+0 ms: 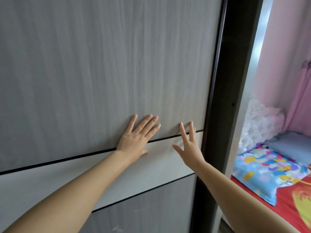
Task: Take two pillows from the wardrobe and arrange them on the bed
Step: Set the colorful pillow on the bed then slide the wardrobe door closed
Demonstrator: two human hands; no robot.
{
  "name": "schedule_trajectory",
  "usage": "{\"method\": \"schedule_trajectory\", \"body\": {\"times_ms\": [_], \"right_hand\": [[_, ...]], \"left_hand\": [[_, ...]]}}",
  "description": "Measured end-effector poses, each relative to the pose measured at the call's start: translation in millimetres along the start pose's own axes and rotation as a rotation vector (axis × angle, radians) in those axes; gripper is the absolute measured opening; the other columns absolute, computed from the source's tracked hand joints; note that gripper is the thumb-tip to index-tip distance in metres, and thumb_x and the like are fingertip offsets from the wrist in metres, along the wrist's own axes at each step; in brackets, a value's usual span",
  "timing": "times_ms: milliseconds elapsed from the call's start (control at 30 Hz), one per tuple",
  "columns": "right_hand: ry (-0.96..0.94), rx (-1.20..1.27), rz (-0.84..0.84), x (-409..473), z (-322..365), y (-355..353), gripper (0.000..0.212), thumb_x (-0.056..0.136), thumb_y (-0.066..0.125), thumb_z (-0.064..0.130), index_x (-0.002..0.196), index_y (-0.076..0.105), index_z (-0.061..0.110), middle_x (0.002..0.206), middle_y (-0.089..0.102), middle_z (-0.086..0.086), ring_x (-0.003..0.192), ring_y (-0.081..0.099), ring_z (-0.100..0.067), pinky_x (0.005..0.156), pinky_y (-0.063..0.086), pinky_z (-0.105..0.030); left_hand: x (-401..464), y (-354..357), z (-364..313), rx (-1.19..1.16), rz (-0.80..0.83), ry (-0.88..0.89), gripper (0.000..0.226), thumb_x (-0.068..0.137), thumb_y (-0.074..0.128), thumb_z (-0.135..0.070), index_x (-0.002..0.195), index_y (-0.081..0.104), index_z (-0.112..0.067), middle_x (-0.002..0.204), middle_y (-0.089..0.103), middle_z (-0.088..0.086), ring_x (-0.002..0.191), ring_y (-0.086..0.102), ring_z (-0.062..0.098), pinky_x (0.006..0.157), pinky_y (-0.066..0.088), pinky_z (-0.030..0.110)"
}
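Your left hand (134, 140) lies flat with fingers spread, pressed on the grey sliding wardrobe door (101, 64); your right hand (188, 148) is open too, fingertips touching the same door near its dark frame (217, 115). Neither grasps anything. The bed (286, 190), at right, carries a colourful pillow (262, 172).

Off to my right, past the wardrobe's dark frame, there's the bed (289, 206), only its near corner in view, covered with a red sheet (284, 199) carrying a yellow print. Lying directly on it is a blue patterned pillow (262, 172) with bright cartoon colours, and just behind that, touching it, a plain grey-blue pillow (292, 145) tucked into the far corner.
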State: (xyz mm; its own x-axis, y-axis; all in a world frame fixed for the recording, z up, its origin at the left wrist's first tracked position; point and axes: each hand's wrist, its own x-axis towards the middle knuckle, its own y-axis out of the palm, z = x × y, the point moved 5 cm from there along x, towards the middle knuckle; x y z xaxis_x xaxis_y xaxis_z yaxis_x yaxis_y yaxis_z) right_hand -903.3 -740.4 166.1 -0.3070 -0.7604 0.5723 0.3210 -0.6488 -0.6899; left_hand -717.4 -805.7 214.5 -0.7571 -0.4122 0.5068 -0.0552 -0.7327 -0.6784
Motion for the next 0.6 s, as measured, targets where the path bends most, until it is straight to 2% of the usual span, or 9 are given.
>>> {"method": "schedule_trajectory", "body": {"times_ms": [100,267,400,600], "right_hand": [[0.005,0.010,-0.033,9,-24,-9,0.091,0.092,0.060,0.032,0.137,-0.017,0.051,0.153,-0.035,0.005,0.147,-0.015,-0.026,0.106,0.039,-0.035],[0.012,0.040,-0.061,19,-64,-20,0.093,0.091,0.062,0.030,0.135,-0.015,0.058,0.144,-0.041,0.016,0.148,-0.012,-0.025,0.111,0.037,-0.039],[-0.012,0.046,-0.079,25,-86,-27,0.093,0.090,0.062,0.028,0.136,-0.014,0.057,0.144,-0.039,0.018,0.148,-0.014,-0.025,0.109,0.034,-0.034],[-0.010,0.021,-0.086,29,-108,-36,0.094,0.090,0.062,0.030,0.134,-0.016,0.059,0.144,-0.038,0.019,0.149,-0.003,-0.026,0.110,0.037,-0.036]], "left_hand": [[23,-1,-22,-0.025,-0.002,0.009,0.115,0.077,0.064,-0.054,0.140,-0.027,-0.022,0.141,-0.044,0.001,0.128,-0.042,0.019,0.100,-0.033,0.052],[52,-3,-52,-0.034,-0.010,0.011,0.114,0.077,0.064,-0.053,0.141,-0.026,-0.021,0.139,-0.045,0.001,0.127,-0.043,0.019,0.101,-0.032,0.051],[69,-3,-69,-0.047,-0.005,0.015,0.113,0.078,0.064,-0.051,0.145,-0.022,-0.020,0.136,-0.048,0.001,0.125,-0.046,0.020,0.098,-0.035,0.051],[86,-2,-85,-0.054,0.011,0.018,0.111,0.078,0.064,-0.050,0.148,-0.017,-0.020,0.136,-0.049,0.001,0.126,-0.045,0.021,0.097,-0.035,0.051]]}}
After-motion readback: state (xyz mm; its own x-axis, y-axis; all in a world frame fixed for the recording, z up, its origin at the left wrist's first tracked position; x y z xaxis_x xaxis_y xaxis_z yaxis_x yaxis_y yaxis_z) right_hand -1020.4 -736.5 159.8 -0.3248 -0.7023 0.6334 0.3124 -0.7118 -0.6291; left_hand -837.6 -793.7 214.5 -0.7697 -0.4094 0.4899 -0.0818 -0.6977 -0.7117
